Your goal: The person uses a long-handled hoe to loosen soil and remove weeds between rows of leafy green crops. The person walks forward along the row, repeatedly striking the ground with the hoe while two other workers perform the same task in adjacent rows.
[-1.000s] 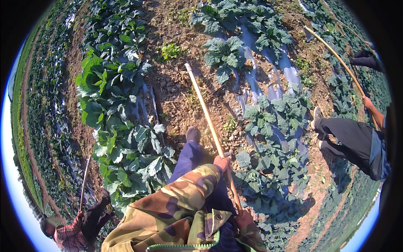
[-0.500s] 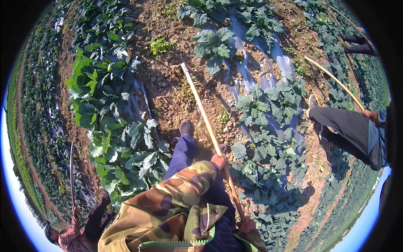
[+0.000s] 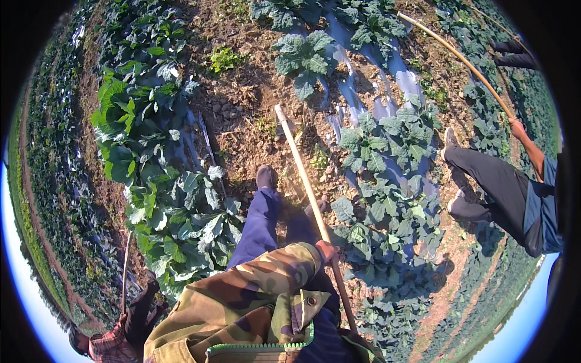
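My left hand (image 3: 327, 250) is closed around the long pale wooden handle of a hoe (image 3: 304, 170), partway down its length. The hoe slants from beside my waist to the soil ahead, where its head (image 3: 287, 126) rests at or just above the ground; the blade is partly hidden by the handle and shadow. At the handle's near end, my right hand does not show; the camouflage jacket (image 3: 242, 302) covers that spot. My shoes (image 3: 266, 176) stand on the bare strip between two rows of leafy plants.
Broad-leaved plants (image 3: 181, 199) line my left side; more leafy plants (image 3: 387, 206) grow through plastic sheeting (image 3: 407, 81) on my right. A co-worker at right holds a long-handled tool (image 3: 466, 63). Another person (image 3: 112, 345) at lower left holds a pole (image 3: 126, 272). A light green weed (image 3: 225, 58) grows ahead.
The hoe's head has come nearer and to the right, and my left hand has drawn back with it. My right hand has passed out of sight. The right co-worker's tool has swung farther ahead.
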A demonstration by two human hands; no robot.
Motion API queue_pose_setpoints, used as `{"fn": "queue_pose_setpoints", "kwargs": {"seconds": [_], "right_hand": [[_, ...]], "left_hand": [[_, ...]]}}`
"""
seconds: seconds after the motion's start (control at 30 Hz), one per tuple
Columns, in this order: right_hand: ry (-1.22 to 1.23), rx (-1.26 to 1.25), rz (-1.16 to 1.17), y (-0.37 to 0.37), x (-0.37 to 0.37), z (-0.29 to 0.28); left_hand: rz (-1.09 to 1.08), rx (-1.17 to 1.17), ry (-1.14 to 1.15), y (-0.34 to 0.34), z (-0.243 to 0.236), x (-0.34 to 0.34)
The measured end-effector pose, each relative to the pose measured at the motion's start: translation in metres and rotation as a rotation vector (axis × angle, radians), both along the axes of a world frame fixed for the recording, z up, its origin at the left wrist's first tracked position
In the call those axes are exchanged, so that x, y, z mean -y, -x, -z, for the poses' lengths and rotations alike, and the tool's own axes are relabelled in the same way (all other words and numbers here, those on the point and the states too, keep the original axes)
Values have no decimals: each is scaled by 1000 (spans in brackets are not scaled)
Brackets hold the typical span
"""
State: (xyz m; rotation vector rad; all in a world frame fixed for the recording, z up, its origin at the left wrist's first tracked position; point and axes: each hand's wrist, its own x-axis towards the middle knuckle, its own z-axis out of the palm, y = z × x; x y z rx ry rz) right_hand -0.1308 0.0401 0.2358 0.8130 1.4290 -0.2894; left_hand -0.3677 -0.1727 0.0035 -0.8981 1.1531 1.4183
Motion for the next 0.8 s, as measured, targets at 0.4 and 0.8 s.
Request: {"fn": "queue_pose_setpoints", "kwargs": {"seconds": [0.4,0.8], "right_hand": [[160,-178,-89,133,68,0],[153,-89,-216,108,51,-1]], "left_hand": [[-430,110,202,47,22,67],[-460,287,137,19,4,53]]}}
